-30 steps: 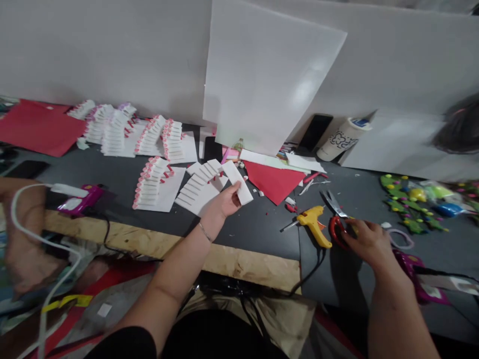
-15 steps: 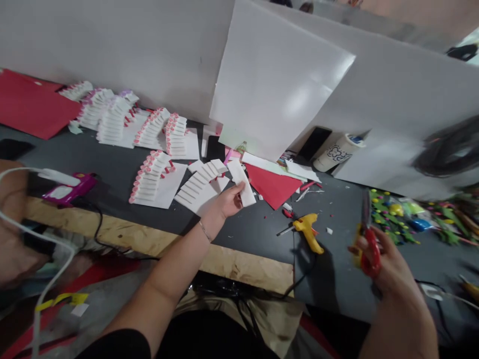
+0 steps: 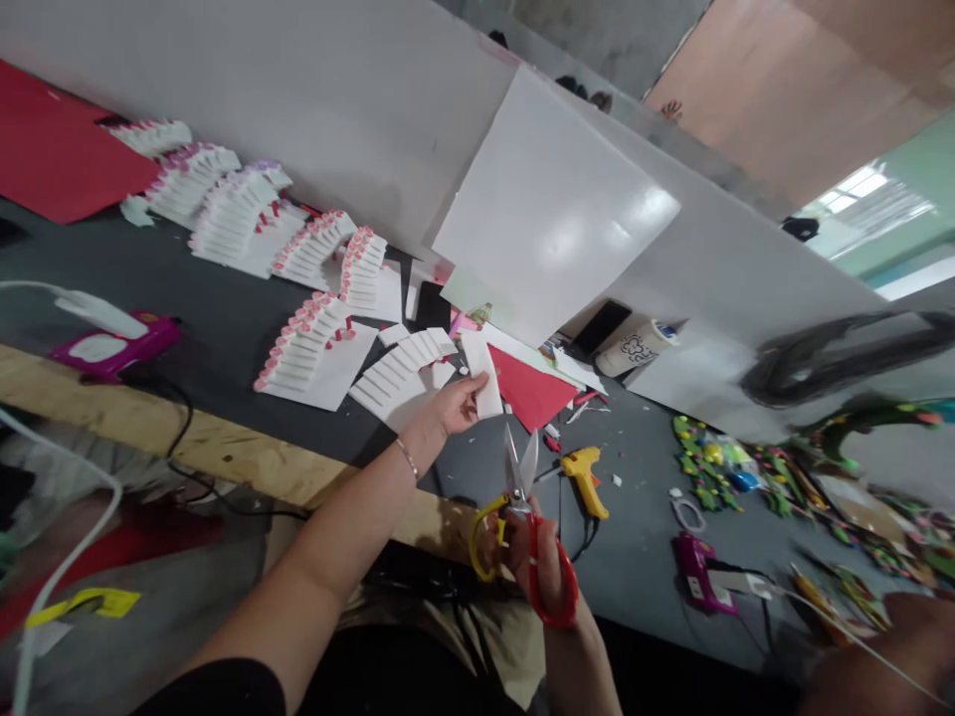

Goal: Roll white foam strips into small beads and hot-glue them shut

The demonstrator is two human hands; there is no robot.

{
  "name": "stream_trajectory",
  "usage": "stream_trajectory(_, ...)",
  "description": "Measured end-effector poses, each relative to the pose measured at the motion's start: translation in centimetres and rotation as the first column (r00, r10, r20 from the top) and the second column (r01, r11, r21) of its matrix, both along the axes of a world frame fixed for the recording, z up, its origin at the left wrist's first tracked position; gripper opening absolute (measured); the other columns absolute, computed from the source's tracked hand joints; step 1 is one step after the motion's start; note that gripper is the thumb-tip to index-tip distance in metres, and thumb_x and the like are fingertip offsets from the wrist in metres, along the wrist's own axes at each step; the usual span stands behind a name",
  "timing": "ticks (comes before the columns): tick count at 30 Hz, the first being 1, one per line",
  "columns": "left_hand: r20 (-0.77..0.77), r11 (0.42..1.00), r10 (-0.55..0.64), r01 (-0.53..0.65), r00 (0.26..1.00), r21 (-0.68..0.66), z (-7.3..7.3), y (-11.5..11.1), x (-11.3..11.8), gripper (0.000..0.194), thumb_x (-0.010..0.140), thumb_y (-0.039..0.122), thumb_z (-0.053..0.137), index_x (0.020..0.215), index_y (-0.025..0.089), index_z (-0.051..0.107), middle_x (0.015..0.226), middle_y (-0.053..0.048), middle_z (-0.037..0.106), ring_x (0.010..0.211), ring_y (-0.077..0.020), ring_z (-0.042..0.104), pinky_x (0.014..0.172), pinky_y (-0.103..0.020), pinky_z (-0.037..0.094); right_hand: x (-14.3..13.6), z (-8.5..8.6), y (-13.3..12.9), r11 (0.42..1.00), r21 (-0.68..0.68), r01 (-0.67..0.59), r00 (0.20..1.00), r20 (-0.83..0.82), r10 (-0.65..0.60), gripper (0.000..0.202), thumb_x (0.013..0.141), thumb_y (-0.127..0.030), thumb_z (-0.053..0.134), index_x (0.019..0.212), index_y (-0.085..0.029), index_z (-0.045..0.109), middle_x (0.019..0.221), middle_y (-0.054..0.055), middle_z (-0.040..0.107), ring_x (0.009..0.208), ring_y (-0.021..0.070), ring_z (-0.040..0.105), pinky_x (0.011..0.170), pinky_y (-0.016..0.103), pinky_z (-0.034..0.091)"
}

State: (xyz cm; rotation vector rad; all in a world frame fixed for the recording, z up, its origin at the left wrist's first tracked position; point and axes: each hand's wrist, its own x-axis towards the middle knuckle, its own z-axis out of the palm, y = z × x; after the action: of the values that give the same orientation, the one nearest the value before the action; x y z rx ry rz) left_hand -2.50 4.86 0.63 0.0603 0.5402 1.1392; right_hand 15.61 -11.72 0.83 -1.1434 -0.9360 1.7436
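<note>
My left hand (image 3: 461, 400) pinches a white rectangular strip (image 3: 483, 374), thumb on its face, above the dark table. In my right hand (image 3: 538, 557) is a pair of scissors (image 3: 519, 489) with one red and one yellow handle. Their blades are spread apart and point up toward the strip, just below its lower end without touching. Left of the strip lies a fan of white stepped pieces (image 3: 407, 366) on a white sheet. Further left is a similar fan with pink scalloped ends (image 3: 307, 343). A red sheet (image 3: 526, 386) lies right of the strip.
A yellow glue gun (image 3: 586, 481) lies right of the scissors. Purple devices with white plugs (image 3: 115, 343) sit at both sides, their cables crossing the table edge. More pink-tipped fans (image 3: 231, 219), a patterned cup (image 3: 634, 348) and green decorations (image 3: 705, 462) stand further back. Another person's arm (image 3: 887, 656) shows at lower right.
My right hand has brought the scissors from the far right to below the white strip, and their blades are now apart. My left hand still holds the strip. The view has turned.
</note>
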Motion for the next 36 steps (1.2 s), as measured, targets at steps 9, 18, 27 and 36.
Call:
stream_trajectory(9,0.010,0.994,-0.037,0.036,0.999,0.106,0.2,-0.5,0.3,0.013,0.085,0.017,0.072,0.074,0.012,0.066,0.061,-0.001,0.068,0.051,-0.0100,0.063,0.055,-0.020,0.050,-1.3,0.1,1.2,0.996,-0.090,0.003,1.000,-0.023,-0.005,0.054,0.070,-0.076,0.066,0.098,-0.031,0.056,0.070,0.001,0.061,0.064,0.0227,0.063,0.051,0.036,0.051)
stream_trajectory(18,-0.027,0.966,-0.152,0.154,0.988,0.209,-0.1,-1.0,0.7,0.014,0.084,0.021,0.074,0.089,0.008,0.073,0.072,-0.010,0.075,0.061,-0.0178,0.070,0.060,-0.026,0.055,-1.6,0.1,2.3,0.999,-0.038,0.007,1.000,0.002,-0.007,0.049,0.079,-0.074,0.057,0.103,-0.032,0.058,0.075,0.003,0.065,0.060,0.0210,0.062,0.049,0.036,0.049)
stream_trajectory(27,-0.045,0.945,-0.152,0.159,0.987,0.285,0.1,-1.3,1.1,0.018,0.087,0.023,0.069,0.098,0.009,0.074,0.085,-0.014,0.078,0.073,-0.0206,0.074,0.071,-0.030,0.056,-2.6,0.5,2.4,0.998,-0.036,0.059,0.998,0.005,-0.059,0.063,0.073,-0.082,0.056,0.108,-0.030,0.063,0.073,0.003,0.060,0.059,0.0204,0.059,0.049,0.036,0.049)
stream_trajectory(36,-0.038,0.955,-0.160,0.164,0.986,0.249,0.4,-1.4,1.1,0.016,0.085,0.021,0.072,0.097,0.010,0.074,0.081,-0.011,0.077,0.065,-0.0159,0.070,0.067,-0.026,0.055,-2.7,0.2,2.5,0.999,0.050,0.014,1.000,0.026,-0.015,0.059,0.079,-0.076,0.054,0.110,-0.026,0.061,0.066,-0.002,0.053,0.050,0.0139,0.048,0.041,0.027,0.040)
